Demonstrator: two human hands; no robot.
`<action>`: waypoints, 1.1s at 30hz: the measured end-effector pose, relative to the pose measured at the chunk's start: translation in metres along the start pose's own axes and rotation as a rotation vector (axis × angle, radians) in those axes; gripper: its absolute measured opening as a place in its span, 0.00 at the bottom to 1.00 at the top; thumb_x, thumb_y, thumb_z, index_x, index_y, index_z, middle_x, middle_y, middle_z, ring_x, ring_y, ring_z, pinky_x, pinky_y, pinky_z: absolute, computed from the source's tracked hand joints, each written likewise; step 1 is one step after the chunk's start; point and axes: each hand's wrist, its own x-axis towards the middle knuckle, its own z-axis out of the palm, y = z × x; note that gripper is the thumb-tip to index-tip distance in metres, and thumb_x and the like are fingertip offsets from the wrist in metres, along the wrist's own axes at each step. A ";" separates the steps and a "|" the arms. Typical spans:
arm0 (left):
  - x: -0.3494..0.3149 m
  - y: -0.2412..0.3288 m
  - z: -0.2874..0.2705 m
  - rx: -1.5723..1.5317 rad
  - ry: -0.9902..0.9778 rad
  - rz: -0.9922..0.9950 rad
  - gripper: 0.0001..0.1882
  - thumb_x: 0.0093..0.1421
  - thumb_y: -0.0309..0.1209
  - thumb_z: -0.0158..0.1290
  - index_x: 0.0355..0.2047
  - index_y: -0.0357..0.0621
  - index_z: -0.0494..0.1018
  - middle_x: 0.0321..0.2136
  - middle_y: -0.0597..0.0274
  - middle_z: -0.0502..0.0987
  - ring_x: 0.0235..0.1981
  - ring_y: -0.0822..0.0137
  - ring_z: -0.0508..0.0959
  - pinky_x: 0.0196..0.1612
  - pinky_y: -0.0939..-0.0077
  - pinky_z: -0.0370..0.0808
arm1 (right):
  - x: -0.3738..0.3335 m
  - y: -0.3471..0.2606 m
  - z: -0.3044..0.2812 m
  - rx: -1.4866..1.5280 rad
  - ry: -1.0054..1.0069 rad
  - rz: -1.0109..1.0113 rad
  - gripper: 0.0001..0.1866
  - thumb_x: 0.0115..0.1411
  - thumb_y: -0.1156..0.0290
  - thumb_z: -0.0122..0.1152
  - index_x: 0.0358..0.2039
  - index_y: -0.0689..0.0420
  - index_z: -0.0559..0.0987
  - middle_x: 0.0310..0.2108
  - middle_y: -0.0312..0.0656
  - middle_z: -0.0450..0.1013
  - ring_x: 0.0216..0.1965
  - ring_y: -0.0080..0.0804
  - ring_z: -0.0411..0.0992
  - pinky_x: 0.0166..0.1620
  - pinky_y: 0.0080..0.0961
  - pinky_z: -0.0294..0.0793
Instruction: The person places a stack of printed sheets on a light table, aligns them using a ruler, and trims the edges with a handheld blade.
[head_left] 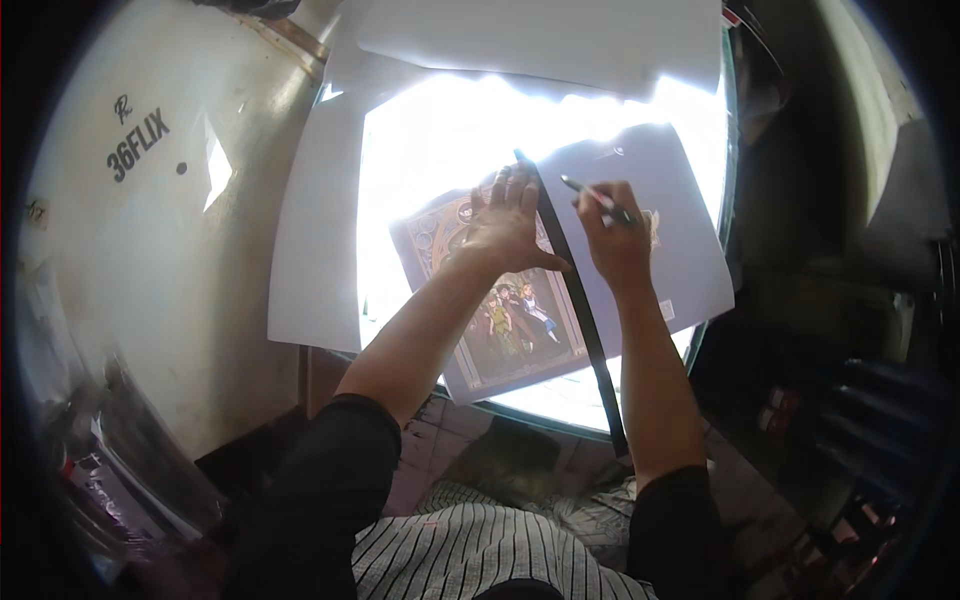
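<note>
A large printed sheet (pixel 680 200) lies tilted on a brightly glowing glass table (pixel 420 130). Its left part carries a picture of several cartoon figures (pixel 515 318) in an ornate frame; its right part is mostly plain grey-violet. A long dark straightedge (pixel 585 320) runs slantwise across the sheet and past the table's near edge. My left hand (pixel 505 232) is spread flat over the picture, its fingertips and thumb at the straightedge. Just right of the straightedge, my right hand (pixel 617 235) grips a slim pen (pixel 590 194). Whether its tip touches the sheet, I cannot tell.
White paper (pixel 315 230) hangs over the table's left side, and more white sheets (pixel 540 40) cover its far end. A pale panel (pixel 200 250) stands at the left. Dark, stacked objects (pixel 880 420) sit at the lower right, beyond the table edge.
</note>
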 end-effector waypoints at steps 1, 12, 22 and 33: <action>0.000 -0.001 0.001 -0.007 0.006 -0.014 0.76 0.39 0.74 0.64 0.73 0.39 0.40 0.75 0.47 0.36 0.76 0.50 0.34 0.74 0.40 0.37 | 0.020 0.003 0.012 0.003 -0.012 -0.011 0.08 0.64 0.69 0.61 0.41 0.58 0.75 0.29 0.48 0.81 0.33 0.45 0.82 0.36 0.34 0.80; -0.005 -0.012 0.004 -0.079 0.019 0.036 0.77 0.37 0.73 0.66 0.74 0.43 0.37 0.75 0.51 0.37 0.76 0.51 0.34 0.74 0.40 0.37 | 0.041 -0.006 0.019 -0.230 -0.253 -0.044 0.10 0.58 0.64 0.61 0.34 0.56 0.78 0.25 0.51 0.79 0.30 0.52 0.79 0.37 0.43 0.78; 0.003 -0.010 0.009 -0.025 0.002 -0.012 0.77 0.38 0.75 0.64 0.74 0.41 0.38 0.75 0.50 0.34 0.76 0.51 0.31 0.74 0.41 0.37 | -0.226 -0.018 -0.174 -0.608 -0.689 0.175 0.07 0.56 0.66 0.62 0.30 0.55 0.80 0.16 0.45 0.74 0.18 0.45 0.76 0.29 0.39 0.77; -0.003 -0.022 0.020 -0.088 0.163 0.183 0.63 0.53 0.74 0.54 0.74 0.45 0.43 0.74 0.46 0.42 0.76 0.50 0.39 0.74 0.42 0.38 | -0.315 -0.027 -0.116 -0.659 -0.140 0.353 0.28 0.51 0.76 0.74 0.51 0.58 0.72 0.42 0.50 0.74 0.45 0.54 0.73 0.49 0.42 0.75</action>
